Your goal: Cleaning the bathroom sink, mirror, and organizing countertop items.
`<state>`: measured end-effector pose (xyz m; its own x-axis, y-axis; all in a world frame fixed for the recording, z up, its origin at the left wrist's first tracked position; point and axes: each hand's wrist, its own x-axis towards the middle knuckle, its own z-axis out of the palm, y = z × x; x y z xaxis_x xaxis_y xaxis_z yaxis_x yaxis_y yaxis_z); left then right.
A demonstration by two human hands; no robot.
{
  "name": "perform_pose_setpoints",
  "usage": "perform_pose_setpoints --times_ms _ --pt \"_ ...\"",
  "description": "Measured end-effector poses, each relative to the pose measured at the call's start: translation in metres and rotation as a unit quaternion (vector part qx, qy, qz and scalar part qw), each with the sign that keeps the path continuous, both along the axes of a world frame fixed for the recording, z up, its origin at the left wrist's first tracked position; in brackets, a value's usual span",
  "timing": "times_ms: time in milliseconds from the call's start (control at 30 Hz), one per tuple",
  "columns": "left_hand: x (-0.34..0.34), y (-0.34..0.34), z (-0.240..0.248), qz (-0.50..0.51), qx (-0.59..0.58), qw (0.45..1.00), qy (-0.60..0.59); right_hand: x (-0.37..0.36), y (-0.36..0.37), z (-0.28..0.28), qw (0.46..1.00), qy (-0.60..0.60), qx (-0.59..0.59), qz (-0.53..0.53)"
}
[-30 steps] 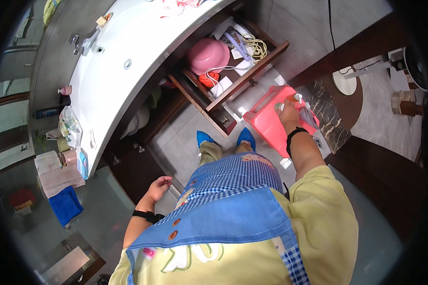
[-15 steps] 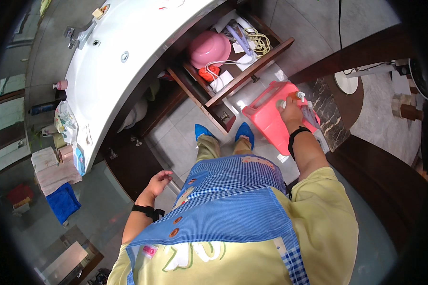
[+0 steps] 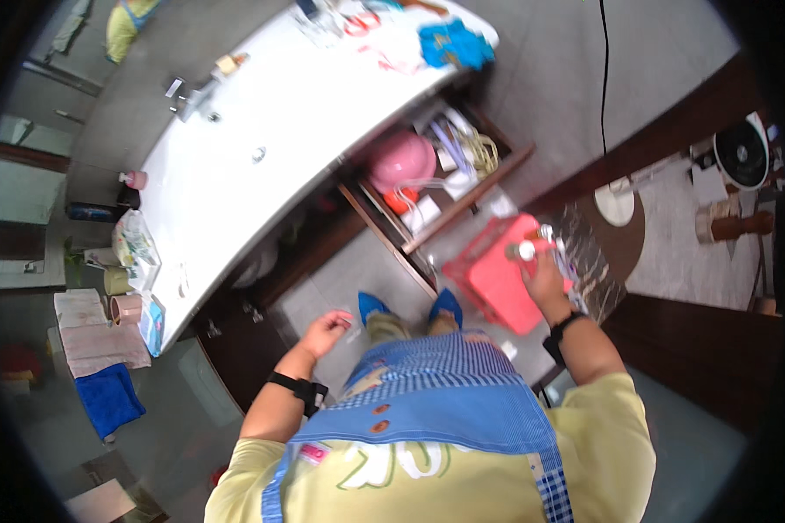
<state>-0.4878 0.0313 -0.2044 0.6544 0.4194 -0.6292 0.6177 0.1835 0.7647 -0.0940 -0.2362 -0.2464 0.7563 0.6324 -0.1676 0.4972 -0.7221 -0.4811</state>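
My right hand (image 3: 544,277) is closed around a small bottle with a white cap (image 3: 526,251), over a pink plastic box-shaped container (image 3: 501,283). The bottle's body is blurred and partly hidden by my fingers. More small bottles (image 3: 546,233) stand at the container's far right edge, beside that hand. My left hand (image 3: 325,334) hangs free in front of the cabinet, its fingers loosely bent and apart, holding nothing. Ahead, an open drawer (image 3: 471,207) contains a pink bowl (image 3: 403,161), an orange-red item (image 3: 401,200), coiled cords (image 3: 480,152) and white boxes.
A long white washbasin counter (image 3: 279,105) curves across the left, with a faucet (image 3: 196,98) and a blue cloth (image 3: 455,44) at its far end. The cabinet door (image 3: 244,340) below stands open. A marble-patterned block (image 3: 597,253) lies right of the pink container.
The view has shifted, bringing the counter's far end and its blue cloth into sight. The white-capped bottle in my right hand shows more plainly. My left hand has moved slightly forward.
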Motion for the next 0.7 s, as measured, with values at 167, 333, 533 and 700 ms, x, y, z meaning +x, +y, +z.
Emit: perform_pose_setpoints --times_ms 167,333,533,700 --pt "0.024 0.024 0.038 0.003 0.037 0.997 -0.075 -0.027 0.024 0.087 0.997 0.045 0.06 0.026" --pt "0.019 0.077 0.09 0.02 0.144 0.977 -0.156 -0.044 0.091 0.154 0.976 0.012 0.152 0.154" --pt "-0.029 0.14 0.134 0.092 0.221 0.956 -0.167 -0.074 0.198 0.225 0.942 -0.029 0.2 0.267" --pt "-0.072 0.176 0.135 0.134 0.273 0.94 -0.155 -0.092 0.27 0.261 0.941 -0.014 0.174 0.289"
